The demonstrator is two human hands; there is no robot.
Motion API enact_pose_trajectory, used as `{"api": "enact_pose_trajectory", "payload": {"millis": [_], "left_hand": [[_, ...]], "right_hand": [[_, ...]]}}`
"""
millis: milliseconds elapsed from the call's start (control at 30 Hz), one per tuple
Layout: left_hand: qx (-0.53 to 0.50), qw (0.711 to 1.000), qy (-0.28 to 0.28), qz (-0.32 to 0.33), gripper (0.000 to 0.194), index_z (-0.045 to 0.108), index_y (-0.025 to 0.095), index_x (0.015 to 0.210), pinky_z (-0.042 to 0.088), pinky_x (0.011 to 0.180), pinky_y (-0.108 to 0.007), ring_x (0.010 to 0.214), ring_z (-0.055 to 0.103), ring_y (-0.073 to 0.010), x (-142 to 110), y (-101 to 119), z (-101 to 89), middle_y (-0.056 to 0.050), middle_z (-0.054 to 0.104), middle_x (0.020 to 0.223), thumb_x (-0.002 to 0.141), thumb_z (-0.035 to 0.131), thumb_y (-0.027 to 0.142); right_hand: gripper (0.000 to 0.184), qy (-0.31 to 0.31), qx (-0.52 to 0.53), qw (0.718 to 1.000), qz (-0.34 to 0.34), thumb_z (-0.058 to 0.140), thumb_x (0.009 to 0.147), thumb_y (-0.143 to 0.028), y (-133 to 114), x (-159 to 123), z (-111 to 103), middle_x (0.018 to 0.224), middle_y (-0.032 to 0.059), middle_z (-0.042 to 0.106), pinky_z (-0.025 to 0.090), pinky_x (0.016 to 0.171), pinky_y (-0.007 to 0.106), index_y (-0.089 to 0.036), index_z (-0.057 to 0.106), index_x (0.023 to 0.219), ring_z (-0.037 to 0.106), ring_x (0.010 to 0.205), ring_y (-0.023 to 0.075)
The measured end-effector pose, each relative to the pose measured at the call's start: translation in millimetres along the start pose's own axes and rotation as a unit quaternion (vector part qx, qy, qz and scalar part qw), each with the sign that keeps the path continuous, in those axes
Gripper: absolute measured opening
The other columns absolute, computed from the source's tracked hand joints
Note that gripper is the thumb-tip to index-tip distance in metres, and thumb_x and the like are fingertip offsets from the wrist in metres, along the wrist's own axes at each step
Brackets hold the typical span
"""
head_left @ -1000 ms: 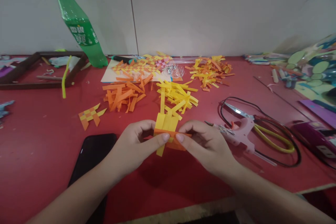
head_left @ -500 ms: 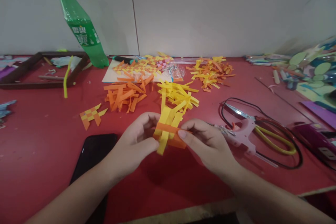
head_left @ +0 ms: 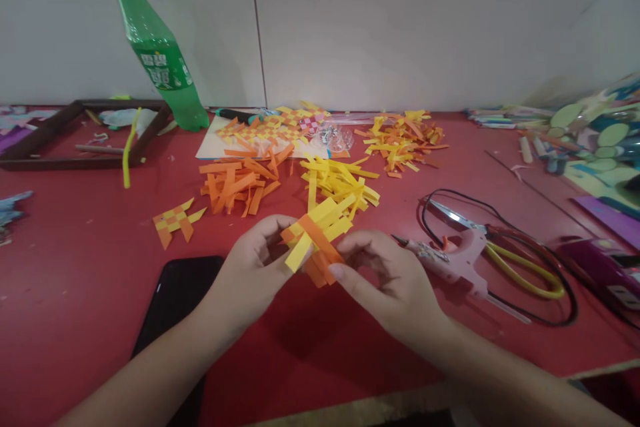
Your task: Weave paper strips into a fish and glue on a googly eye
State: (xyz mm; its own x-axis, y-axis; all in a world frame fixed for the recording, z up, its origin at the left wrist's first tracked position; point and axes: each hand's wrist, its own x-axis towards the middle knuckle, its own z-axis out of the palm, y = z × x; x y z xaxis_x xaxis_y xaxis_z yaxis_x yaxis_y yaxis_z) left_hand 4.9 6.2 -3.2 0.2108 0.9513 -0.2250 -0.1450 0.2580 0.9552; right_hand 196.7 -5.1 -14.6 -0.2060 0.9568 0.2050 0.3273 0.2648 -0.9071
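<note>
Well beyond paper strips, white-lettered bottle

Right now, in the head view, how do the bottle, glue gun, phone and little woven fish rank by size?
1. Green bottle
2. Pink glue gun
3. Woven fish
Unranked: black phone, partly covered and nearer the camera, so I can't be sure.

We hold the yellow-and-orange woven strips between left hand and right hand, above the table's near edge. Woven fish lies beyond our phone; pink glue gun to our right, beside yellow-handled scissors.
</note>
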Motion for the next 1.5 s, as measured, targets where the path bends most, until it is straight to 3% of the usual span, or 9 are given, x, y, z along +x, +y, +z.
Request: {"api": "enact_pose_trajectory", "payload": {"millis": [200, 400, 567, 700, 900, 1033, 1233, 1400, 1500], "left_hand": [[0.018, 1.0, 0.012, -0.001, 0.026, 0.063, 0.02, 0.104, 0.05, 0.077, -0.025, 0.086, 0.065, -0.0158, 0.3, 2.1, 1.5, -0.001, 0.072, 0.088, 0.082, 0.072, 0.03], [0.034, 0.998, 0.019, -0.041, 0.053, 0.051, 0.021, 0.134, 0.05, 0.069, -0.029, 0.071, 0.066, -0.0176, -1.1, 2.2, 1.4, 0.0, 0.071, 0.075, 0.084, 0.066, 0.031], [0.018, 0.999, 0.011, -0.029, 0.042, 0.055, 0.024, 0.13, 0.049, 0.076, -0.031, 0.077, 0.065, -0.0186, -1.4, -3.1, 0.1, 0.002, 0.065, 0.071, 0.089, 0.059, 0.031], [0.067, 0.998, 0.006, -0.011, 0.034, 0.061, 0.025, 0.124, 0.047, 0.07, -0.028, 0.073, 0.061, -0.0168, -2.3, -0.8, -0.1, 0.002, 0.062, 0.071, 0.091, 0.056, 0.032], [0.18, 0.983, 0.003, 0.016, 0.035, 0.061, 0.024, 0.123, 0.048, 0.067, -0.028, 0.074, 0.064, -0.0181, -3.3, -0.2, 1.1, 0.0, 0.069, 0.078, 0.09, 0.054, 0.028], [0.17, 0.984, -0.056, 0.006, 0.035, 0.063, 0.021, 0.115, 0.05, 0.082, -0.032, 0.101, 0.067, -0.0235, -2.9, -2.8, 3.7, -0.007, 0.072, 0.108, 0.081, 0.06, 0.018], [0.135, 0.986, -0.102, -0.008, 0.035, 0.059, 0.019, 0.114, 0.049, 0.088, -0.034, 0.103, 0.066, -0.0226, -3.7, -2.9, 4.8, -0.009, 0.07, 0.114, 0.079, 0.063, 0.019], [0.092, 0.991, -0.068, -0.07, 0.045, 0.05, 0.022, 0.122, 0.046, 0.071, -0.027, 0.077, 0.064, -0.0156, -3.5, 3.1, 5.4, 0.001, 0.068, 0.083, 0.082, 0.067, 0.029], [0.044, 0.995, -0.029, -0.079, 0.045, 0.05, 0.023, 0.12, 0.044, 0.066, -0.023, 0.069, 0.06, -0.0117, -1.6, 6.1, 5.0, 0.006, 0.064, 0.073, 0.081, 0.07, 0.027]], "right_hand": [[0.015, -0.035, -0.09, 0.995, -0.001, 0.063, 0.088, -0.03, -5.3, 2.2, -3.5, 0.067, -0.0007, 0.067, 0.046, 0.048, 0.019, -0.02, 0.063, 0.077, 0.061, 0.058, 0.0104], [0.006, -0.015, -0.121, 0.99, -0.078, 0.06, 0.089, -0.026, -0.1, -1.9, -1.2, 0.079, 0.0013, 0.07, 0.051, 0.054, 0.02, -0.022, 0.058, 0.093, 0.067, 0.065, 0.012], [0.012, -0.005, -0.109, 0.991, -0.082, 0.062, 0.086, -0.022, 3.4, -2.6, 0.0, 0.082, 0.0014, 0.07, 0.055, 0.061, 0.021, -0.023, 0.058, 0.098, 0.07, 0.071, 0.013], [0.012, -0.009, -0.113, 0.991, -0.067, 0.062, 0.089, -0.025, 4.1, -2.2, -1.3, 0.085, 0.001, 0.072, 0.054, 0.061, 0.02, -0.024, 0.059, 0.101, 0.071, 0.074, 0.0131], [0.011, 0.001, -0.172, 0.977, -0.128, 0.055, 0.09, -0.015, -0.1, -1.9, -3.6, 0.057, -0.0071, 0.06, 0.044, 0.048, 0.019, -0.023, 0.056, 0.097, 0.055, 0.044, 0.0075], [0.014, 0.014, -0.139, 0.978, -0.154, 0.058, 0.088, -0.012, -3.2, -0.6, -6.4, 0.075, -0.0018, 0.068, 0.049, 0.059, 0.022, -0.023, 0.059, 0.097, 0.063, 0.063, 0.0104], [0.026, -0.018, -0.084, 0.982, -0.166, 0.049, 0.092, -0.013, -2.6, -0.2, -14.3, 0.1, 0.0054, 0.069, 0.054, 0.081, 0.032, -0.022, 0.064, 0.112, 0.064, 0.095, 0.0177], [0.032, -0.02, -0.145, 0.981, -0.125, 0.047, 0.094, -0.016, -0.9, 5.2, -14.7, 0.118, 0.0062, 0.067, 0.051, 0.095, 0.036, -0.024, 0.06, 0.122, 0.061, 0.112, 0.0202], [0.028, 0.027, -0.192, 0.969, -0.15, 0.05, 0.093, -0.016, -4.6, 11.5, -33.5, 0.115, 0.006, 0.069, 0.052, 0.094, 0.036, -0.024, 0.061, 0.117, 0.063, 0.11, 0.02]]}}
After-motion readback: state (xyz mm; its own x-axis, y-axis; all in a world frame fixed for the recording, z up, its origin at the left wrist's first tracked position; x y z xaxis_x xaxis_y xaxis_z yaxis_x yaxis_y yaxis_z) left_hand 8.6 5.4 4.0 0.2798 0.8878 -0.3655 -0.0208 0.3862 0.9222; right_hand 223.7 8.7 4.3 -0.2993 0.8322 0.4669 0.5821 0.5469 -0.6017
